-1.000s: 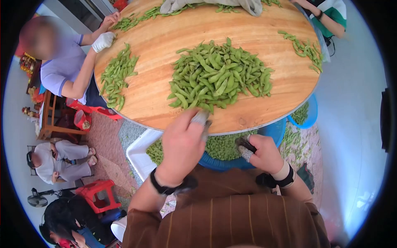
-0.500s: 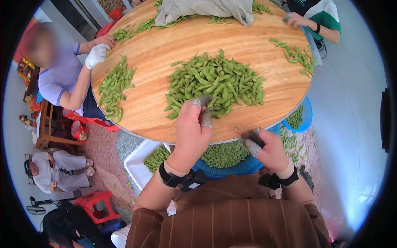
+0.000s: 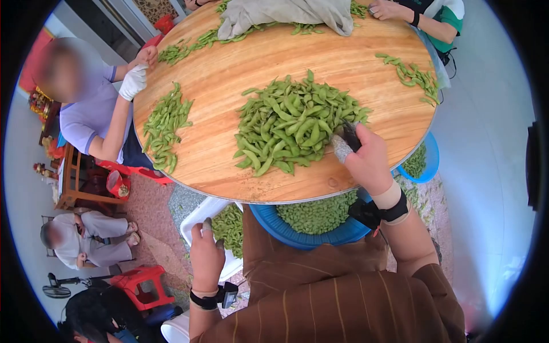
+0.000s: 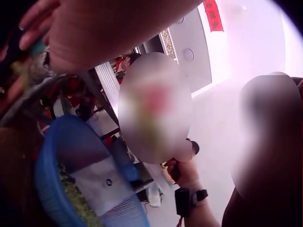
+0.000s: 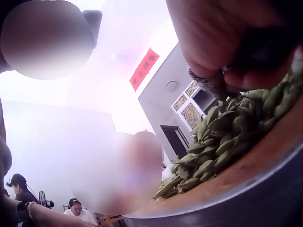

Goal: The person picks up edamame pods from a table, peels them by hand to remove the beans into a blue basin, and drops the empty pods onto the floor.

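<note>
A heap of green pods [image 3: 297,123] lies near the front of the round wooden table [image 3: 217,160]. At the heap's right edge is the right hand [image 3: 369,163], its fingers bent and grey covering on the thumb; whether a pod is between the fingertips is hidden. The right wrist view shows this hand [image 5: 232,42] over the pods [image 5: 222,137]. Below the table edge, the left hand [image 3: 207,257] is over the white container [image 3: 191,228] of pods, thumb and finger apart, holding nothing visible. The left wrist view shows part of that hand [image 4: 40,52] beside a blue basket [image 4: 45,165].
Under the table's front edge stands a blue tub [image 3: 266,226] of shelled or small green pieces. Smaller pod piles [image 3: 167,126] lie at the table's sides, and a grey cloth [image 3: 286,17] at the back. People sit left and back right; a red stool [image 3: 143,283] is lower left.
The left hand has moved from the heap's front edge down and left to the white container. From the table's front edge, the right hand has moved up to the heap.
</note>
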The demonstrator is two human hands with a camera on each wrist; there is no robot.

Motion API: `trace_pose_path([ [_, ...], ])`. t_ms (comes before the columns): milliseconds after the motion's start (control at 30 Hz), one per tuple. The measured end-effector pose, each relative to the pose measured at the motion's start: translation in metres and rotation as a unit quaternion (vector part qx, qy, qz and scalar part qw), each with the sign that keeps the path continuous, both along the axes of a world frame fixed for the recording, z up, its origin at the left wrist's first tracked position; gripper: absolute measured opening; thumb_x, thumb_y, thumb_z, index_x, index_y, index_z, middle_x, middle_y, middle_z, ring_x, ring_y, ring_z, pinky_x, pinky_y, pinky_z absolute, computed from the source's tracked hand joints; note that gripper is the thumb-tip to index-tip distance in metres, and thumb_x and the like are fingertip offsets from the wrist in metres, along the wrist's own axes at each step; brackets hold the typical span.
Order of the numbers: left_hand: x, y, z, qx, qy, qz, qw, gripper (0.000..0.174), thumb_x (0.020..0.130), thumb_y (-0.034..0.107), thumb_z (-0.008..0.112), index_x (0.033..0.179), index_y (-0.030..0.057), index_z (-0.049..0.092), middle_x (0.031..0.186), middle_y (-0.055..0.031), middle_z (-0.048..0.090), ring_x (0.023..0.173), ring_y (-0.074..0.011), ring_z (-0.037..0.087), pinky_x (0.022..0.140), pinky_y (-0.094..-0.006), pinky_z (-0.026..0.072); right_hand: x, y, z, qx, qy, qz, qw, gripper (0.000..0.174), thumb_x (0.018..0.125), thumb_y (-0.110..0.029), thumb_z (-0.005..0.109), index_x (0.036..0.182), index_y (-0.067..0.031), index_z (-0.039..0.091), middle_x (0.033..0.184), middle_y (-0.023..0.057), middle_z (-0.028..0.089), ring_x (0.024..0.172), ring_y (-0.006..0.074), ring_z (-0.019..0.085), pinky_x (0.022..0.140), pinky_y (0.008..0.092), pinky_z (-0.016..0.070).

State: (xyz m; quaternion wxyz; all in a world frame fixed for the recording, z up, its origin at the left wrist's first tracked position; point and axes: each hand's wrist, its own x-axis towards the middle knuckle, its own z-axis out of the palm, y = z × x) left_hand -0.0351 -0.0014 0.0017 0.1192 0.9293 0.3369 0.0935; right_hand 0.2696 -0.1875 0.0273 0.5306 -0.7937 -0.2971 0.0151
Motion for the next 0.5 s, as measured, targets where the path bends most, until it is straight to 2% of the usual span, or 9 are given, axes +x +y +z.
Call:
trace_pose_path([
  [67, -0.001, -0.001, -0.001, 0.032, 0.044, 0.042, 0.998, 0.030, 0.077, -0.001, 0.061, 0.107, -0.0007, 0.061, 0.098, -0.0185, 0.058, 0.088, -0.0337, 0.059, 0.074, -0.0399, 0.0481, -0.007, -0.005, 0.003, -0.003, -0.014, -0.011, 1.000, 0.024, 0.076, -0.018, 0.070, 0.079, 0.0004, 0.055, 0.063, 0.0148, 0.055, 0.056, 0.0296, 0.055, 0.053, 0.0368, 0.0432],
  [133, 0.015, -0.003, 0.009, -0.115, -0.036, -0.019, 0.993, 0.029, 0.080, 0.001, 0.061, 0.109, -0.0009, 0.060, 0.099, -0.0167, 0.060, 0.080, -0.0302, 0.062, 0.069, -0.0357, 0.0504, -0.018, -0.011, 0.004, -0.007, -0.030, -0.023, 0.999, 0.022, 0.076, -0.016, 0.071, 0.079, -0.0002, 0.056, 0.063, 0.0139, 0.055, 0.056, 0.0281, 0.055, 0.053, 0.0358, 0.0434],
  [167, 0.026, -0.003, 0.006, -0.128, -0.080, -0.099, 0.984, 0.029, 0.081, 0.001, 0.060, 0.110, -0.0011, 0.060, 0.097, -0.0156, 0.061, 0.076, -0.0275, 0.062, 0.067, -0.0329, 0.0502, -0.024, -0.014, 0.005, -0.012, -0.055, -0.020, 0.998, 0.020, 0.075, -0.015, 0.071, 0.080, -0.0012, 0.057, 0.062, 0.0128, 0.055, 0.055, 0.0264, 0.055, 0.052, 0.0347, 0.0435],
  [200, 0.040, -0.005, 0.003, -0.139, -0.125, -0.176, 0.966, 0.028, 0.082, 0.002, 0.059, 0.111, -0.0013, 0.060, 0.095, -0.0145, 0.062, 0.072, -0.0249, 0.063, 0.064, -0.0302, 0.0500, -0.031, -0.016, 0.006, -0.016, -0.082, -0.015, 0.996, 0.019, 0.075, -0.015, 0.071, 0.080, -0.0021, 0.058, 0.062, 0.0117, 0.055, 0.055, 0.0247, 0.055, 0.052, 0.0337, 0.0437],
  [267, 0.084, -0.034, 0.026, -0.260, -0.160, -0.235, 0.923, 0.025, 0.086, 0.004, 0.056, 0.110, -0.0016, 0.060, 0.090, -0.0087, 0.064, 0.073, -0.0173, 0.062, 0.064, -0.0267, 0.0483, -0.046, -0.021, 0.013, -0.019, -0.094, -0.003, 0.995, 0.017, 0.075, -0.015, 0.071, 0.080, -0.0038, 0.059, 0.063, 0.0099, 0.056, 0.054, 0.0236, 0.056, 0.051, 0.0329, 0.0440],
  [333, 0.111, -0.061, 0.037, -0.524, -0.198, -0.168, 0.811, 0.022, 0.090, 0.006, 0.054, 0.110, -0.0006, 0.061, 0.086, -0.0040, 0.064, 0.071, -0.0102, 0.059, 0.062, -0.0236, 0.0461, -0.060, -0.027, 0.017, -0.036, -0.087, 0.044, 0.995, 0.017, 0.074, -0.015, 0.071, 0.079, -0.0041, 0.059, 0.063, 0.0090, 0.055, 0.054, 0.0236, 0.056, 0.051, 0.0331, 0.0442],
  [367, 0.123, -0.066, 0.038, -0.525, -0.200, -0.169, 0.810, 0.022, 0.090, 0.006, 0.054, 0.110, -0.0006, 0.061, 0.086, -0.0040, 0.064, 0.071, -0.0102, 0.059, 0.062, -0.0236, 0.0461, -0.066, -0.031, 0.016, -0.047, -0.083, 0.073, 0.993, 0.018, 0.072, -0.014, 0.073, 0.080, -0.0046, 0.059, 0.065, 0.0104, 0.056, 0.056, 0.0270, 0.057, 0.050, 0.0331, 0.0444],
  [433, 0.143, -0.073, 0.037, -0.650, -0.200, -0.128, 0.722, 0.025, 0.089, 0.004, 0.054, 0.113, 0.0001, 0.061, 0.088, -0.0033, 0.063, 0.066, -0.0078, 0.057, 0.060, -0.0231, 0.0471, -0.075, -0.039, 0.004, -0.074, -0.119, 0.099, 0.985, 0.026, 0.072, -0.016, 0.073, 0.089, -0.0033, 0.059, 0.070, 0.0143, 0.057, 0.061, 0.0332, 0.058, 0.053, 0.0356, 0.0465],
  [500, 0.148, -0.082, 0.033, -0.648, -0.224, -0.133, 0.715, 0.025, 0.089, 0.002, 0.052, 0.112, 0.0007, 0.061, 0.087, -0.0022, 0.063, 0.065, -0.0073, 0.055, 0.060, -0.0220, 0.0461, -0.080, -0.045, 0.001, -0.087, -0.110, 0.100, 0.985, 0.028, 0.074, -0.016, 0.073, 0.093, -0.0023, 0.058, 0.073, 0.0157, 0.058, 0.064, 0.0356, 0.059, 0.056, 0.0366, 0.0478],
])
